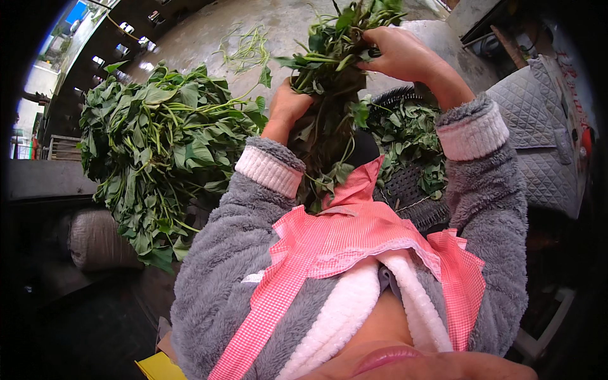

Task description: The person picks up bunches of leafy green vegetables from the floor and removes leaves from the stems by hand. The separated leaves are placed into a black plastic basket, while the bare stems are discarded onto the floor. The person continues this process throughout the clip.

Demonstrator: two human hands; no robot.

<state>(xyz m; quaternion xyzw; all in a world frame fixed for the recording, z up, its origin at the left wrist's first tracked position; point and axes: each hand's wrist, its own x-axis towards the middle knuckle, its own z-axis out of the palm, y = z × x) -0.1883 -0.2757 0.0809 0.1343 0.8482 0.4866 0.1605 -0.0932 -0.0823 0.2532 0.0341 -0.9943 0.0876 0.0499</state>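
A bundle of leafy green vines (pixel 327 99) hangs in front of me, its darker, wilted lower part trailing down to my apron. My left hand (pixel 290 105) is closed around its left side, with some fingers hidden behind the leaves. Higher up, my right hand (pixel 403 54) pinches stems at the bundle's right edge between thumb and fingers. Below my right forearm, a dark woven basket (pixel 403 187) holds loose picked leaves (pixel 411 128). To my left rises a large heap of leafy vines (pixel 166 137).
Bare stripped stems (pixel 247 47) lie on the wet concrete floor (pixel 190 42) ahead. A grey quilted cover (pixel 536 123) drapes something at the right. Under the vine heap sits a stuffed sack (pixel 97 240). A perforated block wall (pixel 114 35) runs along the far left.
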